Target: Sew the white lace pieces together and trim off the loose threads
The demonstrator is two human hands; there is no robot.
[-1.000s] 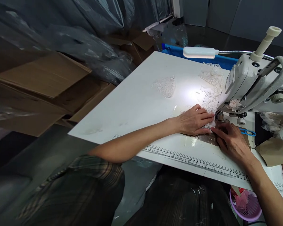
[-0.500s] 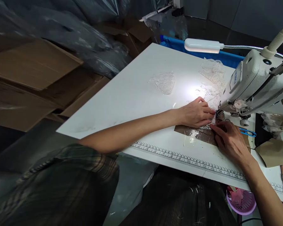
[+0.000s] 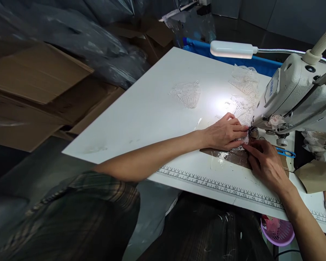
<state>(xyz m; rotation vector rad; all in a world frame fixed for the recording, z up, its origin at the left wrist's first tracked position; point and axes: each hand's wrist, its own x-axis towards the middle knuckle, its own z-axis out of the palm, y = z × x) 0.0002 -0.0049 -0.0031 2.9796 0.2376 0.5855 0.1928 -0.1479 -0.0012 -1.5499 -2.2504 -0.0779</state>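
White lace fabric [image 3: 242,115] lies bunched under the needle area of a sewing machine [image 3: 281,92]. My left hand [image 3: 225,132] rests flat on this lace, fingers stretched toward the presser foot [image 3: 252,132], covering part of the fabric. Just in front of the foot, my right hand [image 3: 266,161] has its index finger and thumb closed at the lace's near edge; its other fingers curl under and are partly hidden. Beside that hand lie blue thread snips [image 3: 285,152]. A separate lace piece [image 3: 187,93] sits farther left on the white table [image 3: 141,119].
A white lamp [image 3: 232,49] on a bendy neck lights the lace. Along the table's front edge runs a printed ruler [image 3: 220,187]. Cardboard boxes [image 3: 38,76] and plastic wrapping stand at left. A purple basket [image 3: 281,233] is below the table at right.
Both hands stay at the presser foot with the lace almost unmoved. My left forearm and elbow have shifted slightly, and the camera view has tilted a little.
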